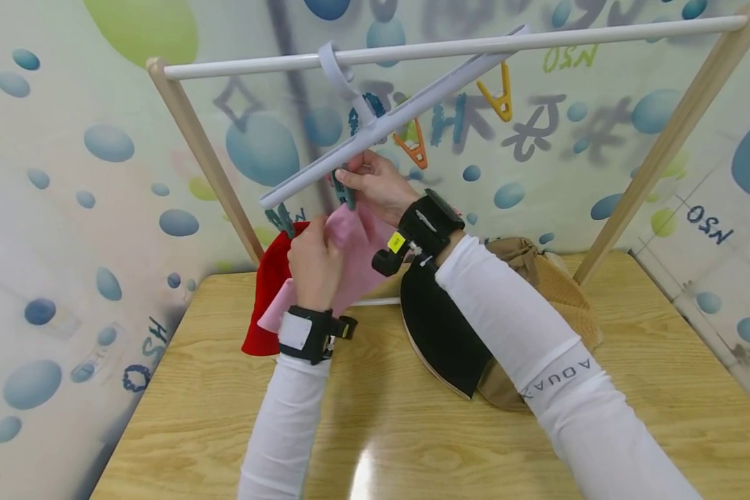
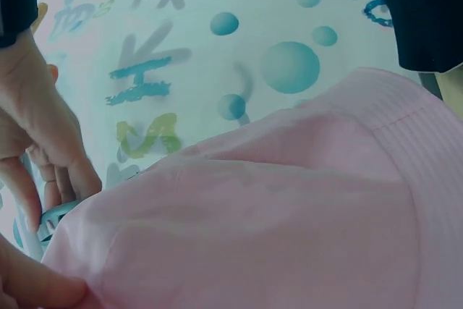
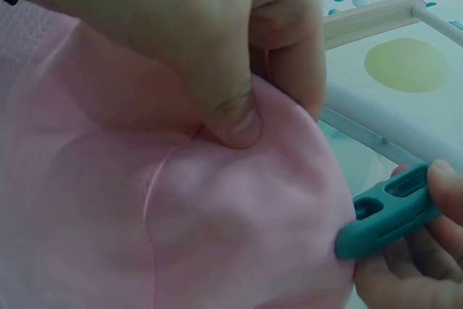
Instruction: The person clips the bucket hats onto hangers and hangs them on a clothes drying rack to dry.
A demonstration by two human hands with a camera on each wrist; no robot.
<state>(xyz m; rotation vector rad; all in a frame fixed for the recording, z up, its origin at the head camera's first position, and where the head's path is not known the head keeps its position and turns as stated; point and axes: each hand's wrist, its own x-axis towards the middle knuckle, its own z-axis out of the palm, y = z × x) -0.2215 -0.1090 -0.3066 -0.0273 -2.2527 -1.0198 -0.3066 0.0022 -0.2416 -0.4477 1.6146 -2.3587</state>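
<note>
Closest to me, my left hand (image 1: pixel 315 264) pinches the crown of a pink bucket hat (image 2: pixel 246 229); just above and beyond it, my right hand (image 1: pixel 378 186) grips a teal clothespin (image 3: pixel 387 215) at the crown's edge. Everything turns on that meeting point: the clothespin's nose touches the rounded edge of the crown, just past my left fingertips, though I cannot tell whether its jaws have closed on cloth. The hat's crown points up toward the clothespin, its brim slanting down and leftward. My left hand is nearer my body, my right nearer the white hanger (image 1: pixel 437 90), whose long bar runs aslant from low at my left to high at my right. Beside the pink hat, a red hat (image 1: pixel 262 292) hangs at a second teal clothespin (image 1: pixel 281 221); an orange clothespin (image 1: pixel 415 146) and a yellow clothespin (image 1: pixel 503 97) dangle farther along. Below spreads a wood-grain table (image 1: pixel 181 389), where a black hat (image 1: pixel 440 326) and a straw hat (image 1: pixel 569 298) lie to my right. Overhead, a white rail (image 1: pixel 600 37) spans two wooden posts (image 1: pixel 207 163) before a bubble-printed wall (image 1: pixel 506 160).
</note>
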